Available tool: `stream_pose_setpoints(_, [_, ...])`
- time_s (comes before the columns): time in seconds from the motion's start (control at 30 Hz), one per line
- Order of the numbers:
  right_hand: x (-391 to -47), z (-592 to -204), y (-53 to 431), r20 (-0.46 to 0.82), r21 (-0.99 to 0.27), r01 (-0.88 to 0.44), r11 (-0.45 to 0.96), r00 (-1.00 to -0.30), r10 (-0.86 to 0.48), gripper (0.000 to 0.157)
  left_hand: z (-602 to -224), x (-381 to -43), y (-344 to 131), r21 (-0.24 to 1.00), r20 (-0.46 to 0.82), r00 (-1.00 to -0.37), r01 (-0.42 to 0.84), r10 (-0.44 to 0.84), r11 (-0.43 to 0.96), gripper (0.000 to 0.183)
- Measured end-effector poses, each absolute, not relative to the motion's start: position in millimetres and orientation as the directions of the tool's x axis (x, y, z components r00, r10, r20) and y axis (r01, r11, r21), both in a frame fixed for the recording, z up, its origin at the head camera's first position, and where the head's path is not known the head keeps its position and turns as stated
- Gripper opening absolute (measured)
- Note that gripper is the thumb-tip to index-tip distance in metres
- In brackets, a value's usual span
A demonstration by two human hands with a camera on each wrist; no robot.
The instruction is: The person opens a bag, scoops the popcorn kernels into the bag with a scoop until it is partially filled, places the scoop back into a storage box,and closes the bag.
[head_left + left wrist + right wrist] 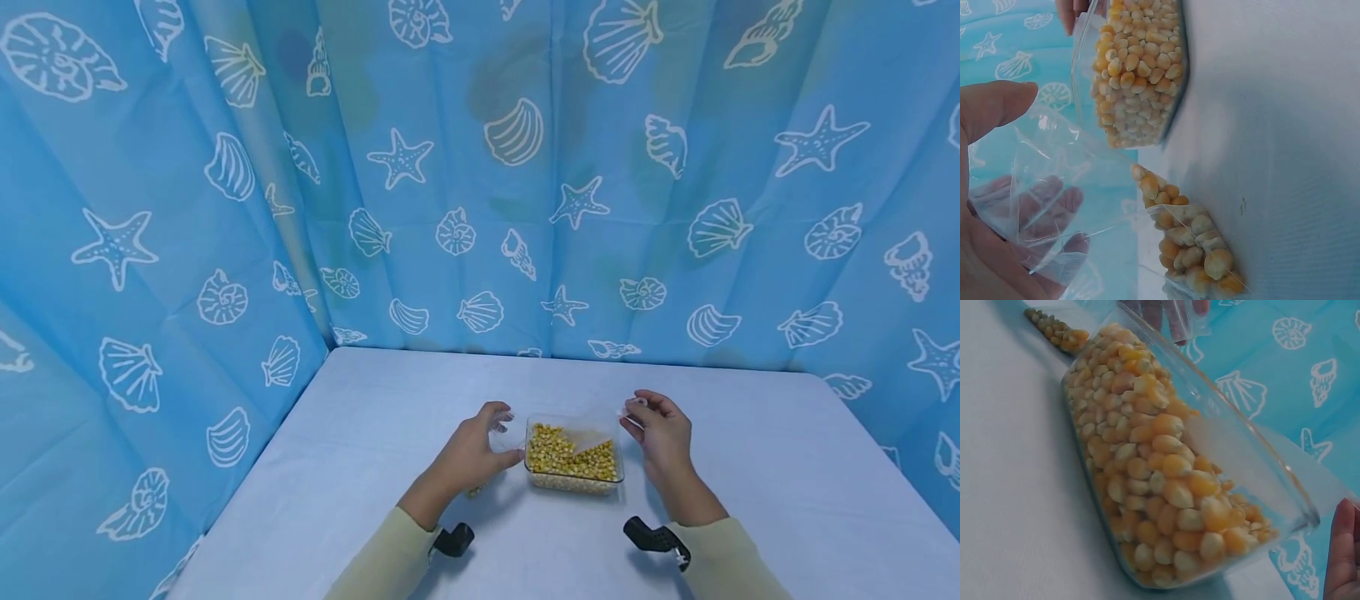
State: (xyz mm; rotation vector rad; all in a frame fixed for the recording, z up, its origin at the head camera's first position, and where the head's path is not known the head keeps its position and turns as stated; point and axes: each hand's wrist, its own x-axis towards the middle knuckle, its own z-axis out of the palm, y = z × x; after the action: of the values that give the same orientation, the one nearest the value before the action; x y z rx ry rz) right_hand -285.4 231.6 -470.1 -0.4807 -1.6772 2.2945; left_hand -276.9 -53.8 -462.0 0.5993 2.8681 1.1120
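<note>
A clear rectangular container [573, 482] full of yellow corn kernels [1141, 469] stands between the hands. My left hand [468, 450] is at its left side, thumb and fingers bent around the upper part of a clear plastic bag [1054, 150]. Through the film its fingers show, spread apart from the thumb. Loose kernels [1191, 250] fill the bag's low corner, close to the table. At the container's right rim, my right hand [663, 433] pinches the end of a translucent plastic scoop [588, 439]. The scoop's wide part slants down into the corn, its lower edge hidden among kernels.
A white cloth covers the table [375, 417]. Behind it and along its left side hangs a blue curtain [450, 208] with white shells and starfish. Black camera mounts [455, 540] sit at both wrists, below the sleeves' cuffs.
</note>
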Motion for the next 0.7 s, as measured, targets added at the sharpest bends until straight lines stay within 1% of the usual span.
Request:
stream_pose_setpoints(0.17, [-288.1, -475.6, 229.2, -0.129, -0.952, 0.012, -0.305, -0.922, 0.365, 0.018, -462.8, -277.7, -54.9, 0.649, 0.139, -0.925, 0.356, 0.355, 0.673, 0.072])
stream_pose_setpoints(0.33, [-286.5, -474.7, 227.9, -0.119, -0.965, 0.049, -0.256, -0.956, 0.267, 0.024, -461.1, -276.7, -54.6, 0.654, 0.137, -0.924, 0.355, 0.357, 0.668, 0.073])
stream_pose_setpoints(0.4, [-284.6, -472.2, 226.9, -0.111, -0.976, 0.064, -0.209, -0.969, 0.221, 0.028, -460.6, -276.4, -54.3, 0.656, 0.13, -0.927, 0.347, 0.353, 0.67, 0.074])
stream_pose_setpoints(0.6, [-281.5, -466.9, 223.4, -0.097, -0.995, 0.099, 0.009, -0.986, 0.135, 0.03, -460.2, -276.6, -53.1, 0.669, 0.114, -0.928, 0.335, 0.353, 0.663, 0.074])
stream_pose_setpoints(0.7, [-280.6, -466.4, 224.0, -0.11, -0.992, 0.115, 0.043, -0.988, 0.109, 0.029, -460.7, -276.8, -52.3, 0.67, 0.112, -0.925, 0.339, 0.362, 0.66, 0.074])
